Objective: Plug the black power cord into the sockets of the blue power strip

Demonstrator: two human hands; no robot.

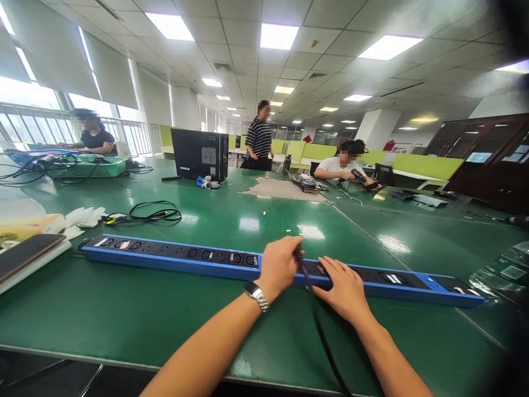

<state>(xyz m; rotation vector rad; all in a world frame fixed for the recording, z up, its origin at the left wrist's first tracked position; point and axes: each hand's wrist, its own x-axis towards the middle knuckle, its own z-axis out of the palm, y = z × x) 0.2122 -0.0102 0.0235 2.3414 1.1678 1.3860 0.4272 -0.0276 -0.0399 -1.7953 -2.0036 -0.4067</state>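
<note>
A long blue and black power strip (165, 255) lies across the green table in front of me, its row of sockets facing up. Above its middle, my left hand (280, 266), with a watch on the wrist, is closed around the plug end of a black power cord (320, 331). The cord hangs down toward the front edge of the table, and the plug itself is mostly hidden by the fingers. Just to the right, my right hand (342, 288) spans the strip, fingers over its top and thumb at the front side, gripping it.
A phone (28, 255) and a coiled black cable (155, 212) lie at left. Farther back stand a green basket (88, 167) of cables and a black computer case (198, 154). Plastic bottles (506, 270) are at right. Three other people are beyond the table.
</note>
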